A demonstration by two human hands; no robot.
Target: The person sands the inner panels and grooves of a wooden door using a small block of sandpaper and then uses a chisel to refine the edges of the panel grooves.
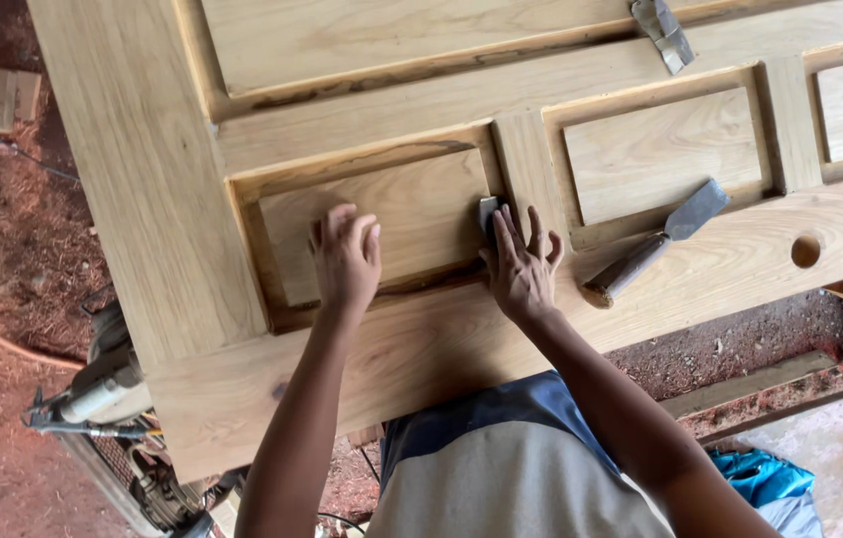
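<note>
A pale wooden panelled door (142,179) lies flat under me. My left hand (346,257) rests flat on a raised panel (402,214), fingers together, holding nothing. My right hand (520,266) presses a small grey piece of sandpaper (488,212) into the groove at that panel's right edge, beside the upright rail (526,174). Only the top of the sandpaper shows above my fingers.
A chisel with a wooden handle (653,245) lies on the door to the right of my right hand. Another metal tool (663,32) lies near the top. A round hole (806,250) is cut in the door's edge. A power tool (103,394) sits on the reddish sawdust floor at left.
</note>
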